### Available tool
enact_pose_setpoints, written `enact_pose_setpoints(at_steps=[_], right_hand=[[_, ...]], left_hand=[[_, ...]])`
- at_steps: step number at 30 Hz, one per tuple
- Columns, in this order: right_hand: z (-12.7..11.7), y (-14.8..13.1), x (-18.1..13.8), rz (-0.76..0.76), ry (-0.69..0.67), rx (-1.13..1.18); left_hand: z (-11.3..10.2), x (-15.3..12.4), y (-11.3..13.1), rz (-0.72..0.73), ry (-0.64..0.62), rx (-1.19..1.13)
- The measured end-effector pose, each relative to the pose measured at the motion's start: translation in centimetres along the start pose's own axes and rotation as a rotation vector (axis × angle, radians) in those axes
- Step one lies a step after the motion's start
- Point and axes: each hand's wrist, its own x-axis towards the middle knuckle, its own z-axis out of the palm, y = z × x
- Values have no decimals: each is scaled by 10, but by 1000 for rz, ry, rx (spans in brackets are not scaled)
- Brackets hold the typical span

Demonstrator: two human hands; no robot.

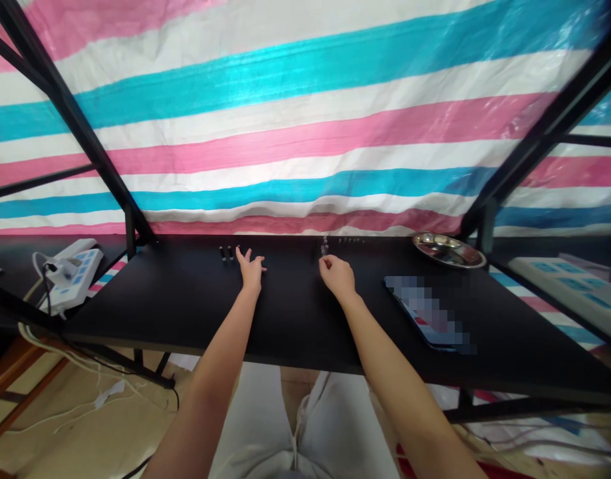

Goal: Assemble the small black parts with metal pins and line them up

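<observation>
My left hand (251, 269) rests over the black table with its fingers spread. Just left of it stand two small dark cylinders (226, 253) with pale tops; a similar piece shows partly by my fingertips, and contact with it is unclear. My right hand (338, 275) has thumb and fingers pinched together, and what they hold, if anything, is too small to name. Right beyond those fingertips is a short line of small shiny pieces (325, 245). Farther back to the right, several tiny light pieces (352, 240) form a row.
A round metal plate (449, 250) sits at the back right corner of the black table (185, 313). Nearer lies a flat phone-like object (425, 313), its surface pixelated. Black metal frame bars (80, 113) rise at both sides. White power strips (78, 276) lie left.
</observation>
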Motion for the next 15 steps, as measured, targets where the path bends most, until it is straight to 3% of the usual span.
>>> enact_pose_setpoints(at_steps=[8, 15], right_hand=[[3, 1, 0, -63, -13, 12], [4, 2, 0, -88, -12, 31]], left_hand=[[-6, 10, 6, -93, -54, -194], [-8, 14, 7, -129, -93, -204]])
